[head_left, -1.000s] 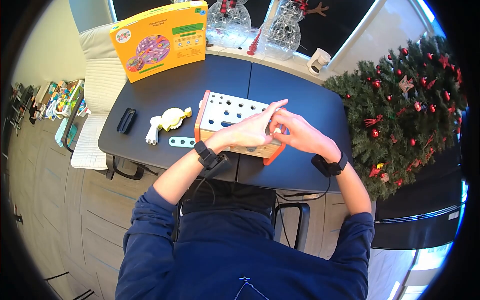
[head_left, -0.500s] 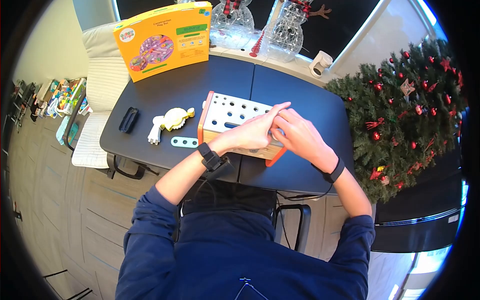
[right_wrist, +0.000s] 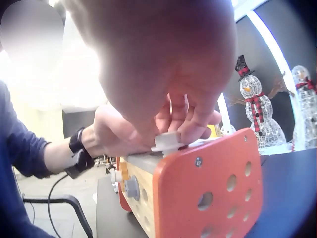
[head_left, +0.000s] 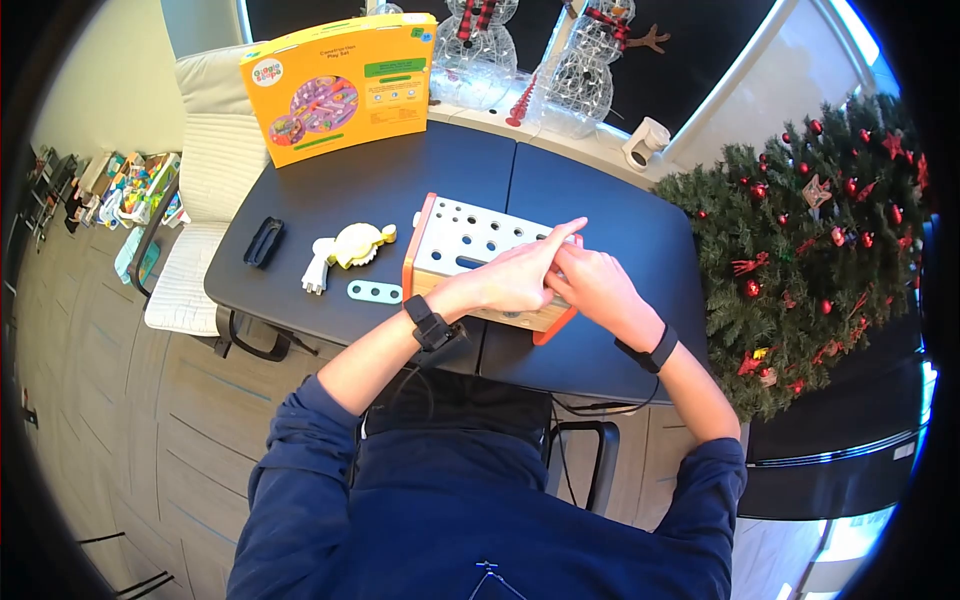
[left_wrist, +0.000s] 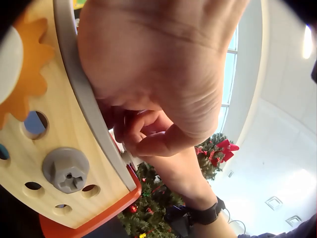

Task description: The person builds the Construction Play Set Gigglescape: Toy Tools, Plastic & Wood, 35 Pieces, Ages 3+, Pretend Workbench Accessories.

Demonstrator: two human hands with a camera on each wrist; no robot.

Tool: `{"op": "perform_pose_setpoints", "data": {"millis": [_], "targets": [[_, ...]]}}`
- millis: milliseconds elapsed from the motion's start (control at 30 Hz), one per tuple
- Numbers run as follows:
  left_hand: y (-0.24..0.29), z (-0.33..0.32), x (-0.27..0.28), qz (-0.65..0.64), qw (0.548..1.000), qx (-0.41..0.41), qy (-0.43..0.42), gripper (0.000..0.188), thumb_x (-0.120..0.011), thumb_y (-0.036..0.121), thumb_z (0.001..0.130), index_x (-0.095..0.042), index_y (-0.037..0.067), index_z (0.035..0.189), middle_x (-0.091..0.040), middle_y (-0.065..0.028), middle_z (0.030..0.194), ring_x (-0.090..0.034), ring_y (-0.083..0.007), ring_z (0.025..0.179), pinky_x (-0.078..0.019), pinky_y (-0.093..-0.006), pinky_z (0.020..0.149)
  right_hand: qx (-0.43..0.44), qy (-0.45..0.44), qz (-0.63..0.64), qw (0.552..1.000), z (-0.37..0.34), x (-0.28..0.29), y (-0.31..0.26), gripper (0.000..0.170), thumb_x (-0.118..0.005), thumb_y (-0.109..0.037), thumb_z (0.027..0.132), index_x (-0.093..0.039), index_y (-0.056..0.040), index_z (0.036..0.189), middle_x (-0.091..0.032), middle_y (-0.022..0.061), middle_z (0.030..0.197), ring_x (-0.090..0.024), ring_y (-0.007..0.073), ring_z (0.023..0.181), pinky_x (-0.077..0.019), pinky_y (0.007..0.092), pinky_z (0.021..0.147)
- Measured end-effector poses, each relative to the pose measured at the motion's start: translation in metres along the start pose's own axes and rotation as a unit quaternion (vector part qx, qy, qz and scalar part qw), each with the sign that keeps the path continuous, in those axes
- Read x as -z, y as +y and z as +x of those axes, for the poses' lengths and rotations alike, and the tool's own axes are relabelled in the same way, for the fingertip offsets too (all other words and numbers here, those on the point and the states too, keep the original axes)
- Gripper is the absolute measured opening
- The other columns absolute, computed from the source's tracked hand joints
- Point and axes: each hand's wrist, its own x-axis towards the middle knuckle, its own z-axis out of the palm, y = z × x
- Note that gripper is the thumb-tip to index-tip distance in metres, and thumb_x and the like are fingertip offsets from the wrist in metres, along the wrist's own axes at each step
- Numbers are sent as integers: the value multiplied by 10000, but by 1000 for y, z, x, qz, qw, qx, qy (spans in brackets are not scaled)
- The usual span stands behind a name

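Observation:
A wooden toy workbench (head_left: 452,236) has a grey, hole-studded top and orange end panels (right_wrist: 225,186). My left hand (head_left: 515,280) lies across the right part of its top, index finger stretched out. Beside it my right hand (head_left: 603,287) bends down over the top's right end, the two hands meeting. In the right wrist view, its fingertips pinch a small white toy screw (right_wrist: 167,143) right by the orange panel's edge. The screw's lower end is hidden. On the wooden side, the left wrist view shows a grey bolt (left_wrist: 68,171) and an orange gear (left_wrist: 37,67).
Left of the workbench lie a pale blue strip with holes (head_left: 374,291), a yellow-and-white toy piece (head_left: 355,247) and a black case (head_left: 264,243). A yellow play set box (head_left: 345,90) stands at the back left. A decorated Christmas tree (head_left: 800,260) is at the right.
My right hand has turned over and closed in on my left hand, so the white piece seen between its fingers earlier is now hidden in the head view. My left hand stays on the workbench.

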Motion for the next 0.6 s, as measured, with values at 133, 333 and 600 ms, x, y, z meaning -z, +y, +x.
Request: {"op": "perform_pose_setpoints", "data": {"millis": [133, 333, 600], "targets": [[-4, 2, -8, 35, 998, -27, 32, 1080, -698, 5, 830, -103, 132, 1723, -508, -260, 1577, -510, -423, 1458, -395, -481, 1229, 4, -67, -204, 977, 0, 8, -4, 166, -689, -242, 994, -690, -75, 997, -739, 181, 883, -715, 382, 642, -568, 457, 545], [-5, 1, -5, 58, 997, -48, 15, 1076, -622, -47, 806, -90, 124, 1726, -482, -272, 1602, -482, -442, 1484, -389, -467, 1237, -89, -67, -90, 990, -13, 20, -10, 76, -674, -131, 973, -693, -86, 1031, -697, 140, 927, -733, 398, 792, -596, 439, 681], [-9, 1, -2, -23, 1000, -16, 8, 1106, -568, -69, 774, -44, 128, 1728, -487, -274, 1596, -446, -438, 1523, -359, -467, 1252, 43, -70, 211, 974, -12, 20, 1, 186, -670, 23, 909, -658, -37, 1085, -600, 124, 1174, -613, 315, 1000, -512, 404, 856]]}}
